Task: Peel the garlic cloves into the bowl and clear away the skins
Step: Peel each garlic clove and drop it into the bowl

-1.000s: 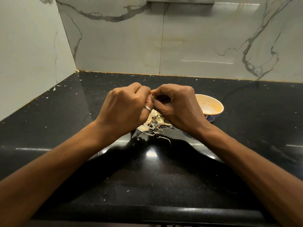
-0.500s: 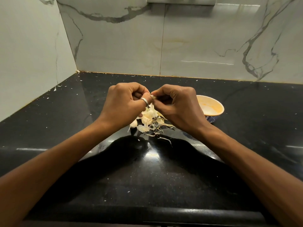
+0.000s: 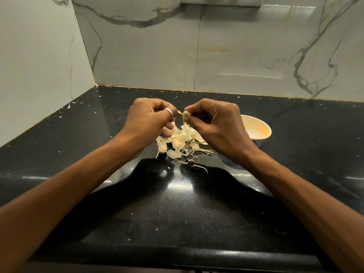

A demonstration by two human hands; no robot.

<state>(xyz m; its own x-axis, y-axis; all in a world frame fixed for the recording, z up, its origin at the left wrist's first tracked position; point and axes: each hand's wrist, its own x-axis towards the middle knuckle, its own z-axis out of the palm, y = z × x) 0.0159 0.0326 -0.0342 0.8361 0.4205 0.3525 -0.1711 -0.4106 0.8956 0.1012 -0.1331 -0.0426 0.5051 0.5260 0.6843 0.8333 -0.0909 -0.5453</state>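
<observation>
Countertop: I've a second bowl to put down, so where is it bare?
Bare, bar small flecks: the countertop between the left wall and left forearm, and the stretch right of the bowl. Crowded: the garlic pile under the left hand and right hand, beside the bowl.

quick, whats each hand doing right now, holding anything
left hand: pinching a bit of garlic skin
right hand: pinching a garlic clove
</observation>
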